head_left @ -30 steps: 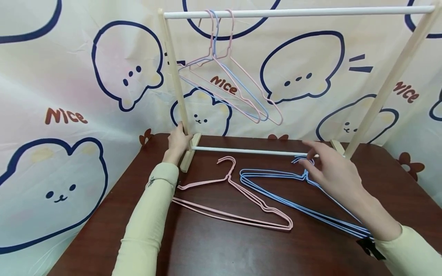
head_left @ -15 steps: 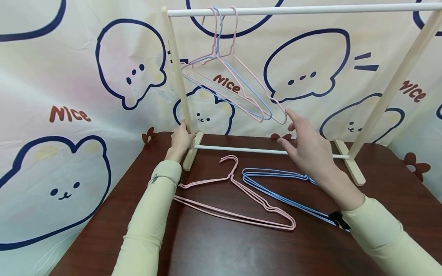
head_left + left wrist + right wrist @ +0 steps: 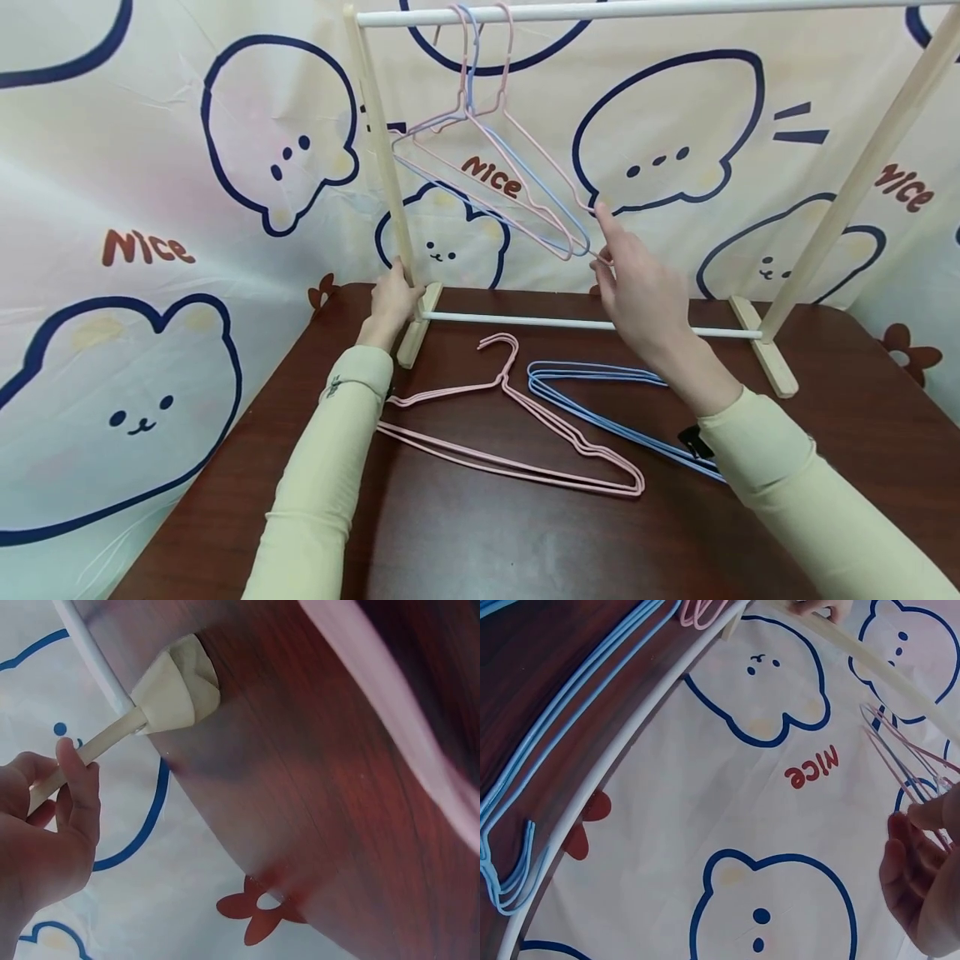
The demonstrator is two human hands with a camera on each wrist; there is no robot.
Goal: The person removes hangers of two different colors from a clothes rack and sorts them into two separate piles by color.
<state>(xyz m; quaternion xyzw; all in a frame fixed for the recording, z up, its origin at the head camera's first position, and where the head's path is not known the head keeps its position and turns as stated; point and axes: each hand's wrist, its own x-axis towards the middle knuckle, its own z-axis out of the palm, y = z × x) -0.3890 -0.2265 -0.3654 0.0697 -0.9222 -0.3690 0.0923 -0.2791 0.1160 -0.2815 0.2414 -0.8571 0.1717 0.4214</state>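
Observation:
My left hand grips the lower part of the wooden rack's left post, fingers curled round it in the left wrist view. Two pink hangers and a blue hanger hang near the left end of the white top rail. Beside the right end of the nearest-right pink hanger is my right hand. Its index finger points up along the hanger's arm, and the thumb stands apart below. The hanger's corner lies between them, partly hidden; a firm hold is not visible.
Several pink hangers lie stacked on the dark wooden table. Right of them lie several blue hangers, partly behind my right arm. The rack's lower bar crosses behind both stacks. Its right post stands beyond my right hand.
My right hand has moved up and left, from above the blue hangers on the table to the end of a hanging pink hanger. The left hand stays on the post.

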